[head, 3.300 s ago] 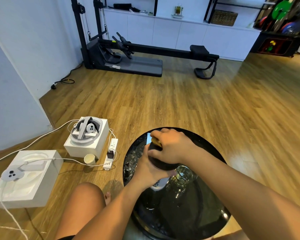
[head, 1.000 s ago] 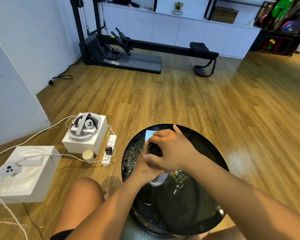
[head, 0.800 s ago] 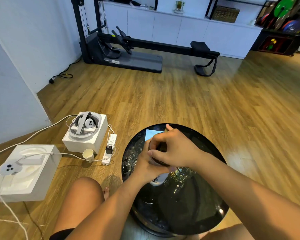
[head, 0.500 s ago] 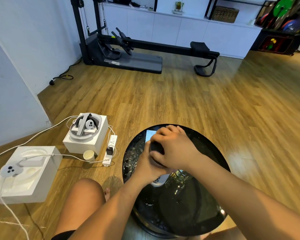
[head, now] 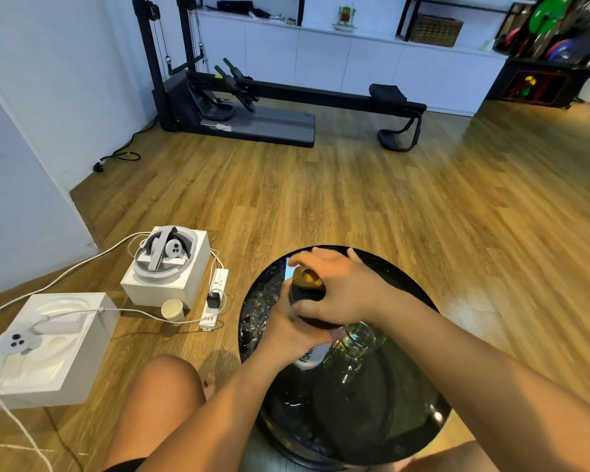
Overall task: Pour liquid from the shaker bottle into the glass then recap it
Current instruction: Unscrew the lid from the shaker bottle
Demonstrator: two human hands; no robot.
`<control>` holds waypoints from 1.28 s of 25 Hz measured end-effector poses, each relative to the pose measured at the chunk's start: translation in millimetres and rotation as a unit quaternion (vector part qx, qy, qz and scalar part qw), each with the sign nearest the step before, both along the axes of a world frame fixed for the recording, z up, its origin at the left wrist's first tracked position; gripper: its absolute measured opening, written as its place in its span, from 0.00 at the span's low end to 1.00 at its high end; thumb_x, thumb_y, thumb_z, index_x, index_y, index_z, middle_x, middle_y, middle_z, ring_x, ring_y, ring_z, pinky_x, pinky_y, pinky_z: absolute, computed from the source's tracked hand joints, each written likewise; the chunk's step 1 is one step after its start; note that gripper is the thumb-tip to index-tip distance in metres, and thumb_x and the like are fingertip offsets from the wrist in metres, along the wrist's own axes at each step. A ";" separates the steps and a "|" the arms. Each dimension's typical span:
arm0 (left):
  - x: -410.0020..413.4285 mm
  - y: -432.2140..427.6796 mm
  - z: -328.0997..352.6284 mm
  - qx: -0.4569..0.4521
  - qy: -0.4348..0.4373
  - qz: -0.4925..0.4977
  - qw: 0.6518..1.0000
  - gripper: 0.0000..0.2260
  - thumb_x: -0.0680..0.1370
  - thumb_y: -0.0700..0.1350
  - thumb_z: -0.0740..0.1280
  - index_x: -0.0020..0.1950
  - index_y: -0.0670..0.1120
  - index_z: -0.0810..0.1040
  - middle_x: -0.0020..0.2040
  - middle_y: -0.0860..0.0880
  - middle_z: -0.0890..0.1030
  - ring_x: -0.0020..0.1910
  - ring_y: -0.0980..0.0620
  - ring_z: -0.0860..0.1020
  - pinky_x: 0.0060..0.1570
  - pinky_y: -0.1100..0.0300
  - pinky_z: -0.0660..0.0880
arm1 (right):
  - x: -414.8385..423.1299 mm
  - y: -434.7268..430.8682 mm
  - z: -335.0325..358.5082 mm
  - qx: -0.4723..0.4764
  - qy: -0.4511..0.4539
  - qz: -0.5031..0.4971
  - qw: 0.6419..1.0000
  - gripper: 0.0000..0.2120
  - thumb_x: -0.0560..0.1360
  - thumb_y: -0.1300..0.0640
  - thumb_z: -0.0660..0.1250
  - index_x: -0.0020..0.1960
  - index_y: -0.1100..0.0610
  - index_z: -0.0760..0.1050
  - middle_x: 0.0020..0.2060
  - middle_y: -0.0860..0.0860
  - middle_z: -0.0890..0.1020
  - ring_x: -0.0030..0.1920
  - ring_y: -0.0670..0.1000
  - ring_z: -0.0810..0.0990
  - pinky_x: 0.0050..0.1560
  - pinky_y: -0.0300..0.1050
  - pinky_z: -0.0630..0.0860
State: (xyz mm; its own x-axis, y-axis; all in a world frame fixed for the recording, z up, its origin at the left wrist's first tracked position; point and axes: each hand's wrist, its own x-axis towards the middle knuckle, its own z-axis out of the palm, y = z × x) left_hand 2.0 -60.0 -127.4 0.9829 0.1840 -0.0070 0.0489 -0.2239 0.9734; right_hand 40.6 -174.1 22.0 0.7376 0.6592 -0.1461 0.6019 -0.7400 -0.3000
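Note:
The shaker bottle (head: 311,359) stands upright on the round black table (head: 419,427), its white body mostly hidden by my hands. My left hand (head: 286,332) grips the bottle's body from the left. My right hand (head: 341,294) lies over the black lid (head: 302,296), fingers curled round its rim, beside the gold flip cap (head: 306,278). A clear glass (head: 358,338) stands on the table right next to the bottle, just under my right wrist.
On the wooden floor to the left stand two white boxes (head: 166,284) with headset gear, a paper cup (head: 172,310), a power strip (head: 213,301) and white cables. My bare knee (head: 164,386) is beside the table. A black exercise machine (head: 269,107) stands at the far wall.
My right hand has kept shifting its hold on the lid, turning round it; the gold cap now shows past my fingers. My left hand stays on the bottle's body.

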 end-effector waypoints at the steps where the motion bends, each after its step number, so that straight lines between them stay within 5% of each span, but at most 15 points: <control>1: 0.8 -0.2 -2.5 -0.015 0.004 0.004 1.000 0.41 0.51 0.57 0.86 0.57 0.68 0.69 0.52 0.63 0.83 0.52 0.61 0.82 0.46 0.66 0.80 | -0.6 1.8 -0.3 -0.047 -0.049 -0.026 0.997 0.35 0.69 0.33 0.66 0.72 0.43 0.61 0.66 0.49 0.71 0.70 0.55 0.66 0.70 0.63 0.58; 3: 1.2 1.1 -4.3 -0.035 0.022 0.003 0.999 0.43 0.49 0.56 0.87 0.57 0.67 0.69 0.53 0.57 0.84 0.55 0.54 0.83 0.53 0.53 0.82 | -3.7 4.2 -3.8 -0.115 -0.088 -0.041 0.989 0.36 0.68 0.31 0.65 0.71 0.45 0.62 0.64 0.51 0.71 0.65 0.58 0.69 0.64 0.60 0.66; 6: -0.7 2.4 -1.4 0.016 0.005 -0.010 1.000 0.46 0.49 0.66 0.84 0.61 0.72 0.63 0.56 0.68 0.79 0.54 0.67 0.79 0.49 0.69 0.79 | -3.4 5.9 5.4 -0.039 0.020 0.052 0.998 0.29 0.65 0.45 0.70 0.64 0.43 0.66 0.61 0.45 0.72 0.69 0.52 0.63 0.70 0.72 0.48; 8: -0.1 0.2 2.8 0.033 0.000 -0.002 0.999 0.45 0.49 0.64 0.84 0.59 0.75 0.62 0.56 0.72 0.76 0.53 0.70 0.79 0.46 0.71 0.78 | -2.1 8.2 6.2 -0.012 0.035 0.067 0.997 0.28 0.66 0.41 0.67 0.65 0.42 0.66 0.61 0.44 0.72 0.70 0.50 0.61 0.69 0.73 0.43; 11: 1.7 -0.8 -1.7 0.014 0.003 -0.003 1.000 0.43 0.47 0.62 0.85 0.55 0.73 0.66 0.53 0.67 0.81 0.53 0.62 0.82 0.48 0.66 0.80 | -1.6 17.5 0.4 -0.136 -0.083 -0.052 0.986 0.36 0.70 0.26 0.52 0.71 0.43 0.62 0.67 0.53 0.70 0.68 0.59 0.65 0.65 0.65 0.62; 13: -0.5 0.8 1.9 0.006 0.012 -0.012 1.000 0.44 0.48 0.59 0.86 0.56 0.74 0.65 0.54 0.67 0.80 0.54 0.63 0.81 0.50 0.62 0.80 | -3.6 16.8 -4.1 -0.168 -0.094 -0.051 0.980 0.33 0.72 0.31 0.57 0.72 0.45 0.62 0.68 0.55 0.70 0.64 0.61 0.69 0.62 0.62 0.66; 17: -5.2 0.1 7.3 0.021 0.027 -0.009 0.999 0.46 0.49 0.62 0.83 0.64 0.62 0.68 0.51 0.75 0.78 0.51 0.70 0.79 0.42 0.76 0.74 | -1.1 11.5 10.0 0.007 0.079 0.061 0.995 0.31 0.66 0.45 0.68 0.68 0.40 0.65 0.64 0.42 0.72 0.67 0.49 0.67 0.71 0.71 0.49; 20: -4.1 -1.8 6.4 -0.001 0.052 -0.014 0.999 0.40 0.48 0.62 0.82 0.58 0.52 0.78 0.45 0.64 0.84 0.47 0.65 0.82 0.40 0.75 0.74 | 3.2 14.6 7.9 -0.062 -0.052 0.010 0.997 0.34 0.70 0.31 0.63 0.72 0.43 0.62 0.67 0.48 0.72 0.69 0.53 0.67 0.70 0.65 0.58; 22: -4.9 -1.0 10.2 -0.023 0.055 -0.014 0.998 0.45 0.48 0.61 0.83 0.62 0.55 0.73 0.47 0.61 0.84 0.50 0.63 0.82 0.45 0.70 0.76 | -0.8 12.6 1.1 -0.139 -0.105 -0.006 0.985 0.36 0.71 0.30 0.61 0.73 0.46 0.62 0.67 0.52 0.72 0.67 0.57 0.68 0.67 0.63 0.62; 26: -7.1 -1.2 14.3 0.017 0.023 -0.028 0.999 0.45 0.52 0.59 0.83 0.60 0.74 0.59 0.52 0.73 0.76 0.53 0.73 0.77 0.45 0.77 0.72 | -9.7 12.5 9.1 0.029 0.032 0.084 0.996 0.29 0.69 0.44 0.69 0.69 0.43 0.67 0.54 0.44 0.80 0.59 0.50 0.73 0.73 0.65 0.43; 28: -6.7 -0.7 11.9 0.026 0.001 -0.025 0.999 0.43 0.53 0.59 0.84 0.58 0.76 0.61 0.54 0.74 0.76 0.53 0.74 0.76 0.47 0.77 0.74 | -6.8 13.7 7.6 0.059 -0.018 0.067 0.996 0.29 0.71 0.40 0.69 0.70 0.44 0.67 0.56 0.46 0.79 0.60 0.49 0.73 0.74 0.62 0.51; 30: -5.4 0.1 8.1 0.008 0.006 -0.011 1.000 0.43 0.51 0.58 0.85 0.59 0.72 0.65 0.54 0.68 0.80 0.52 0.68 0.80 0.50 0.66 0.79 | -2.7 13.0 5.7 -0.055 -0.118 0.020 0.991 0.35 0.71 0.33 0.65 0.74 0.44 0.61 0.65 0.50 0.74 0.66 0.54 0.69 0.70 0.60 0.61; 32: -4.3 0.5 5.5 0.005 0.013 -0.009 1.000 0.43 0.51 0.58 0.86 0.58 0.72 0.66 0.54 0.68 0.80 0.52 0.67 0.80 0.48 0.65 0.79 | -1.2 6.7 3.9 -0.086 -0.085 0.007 0.993 0.38 0.71 0.35 0.67 0.76 0.43 0.57 0.63 0.49 0.72 0.66 0.55 0.69 0.67 0.58 0.65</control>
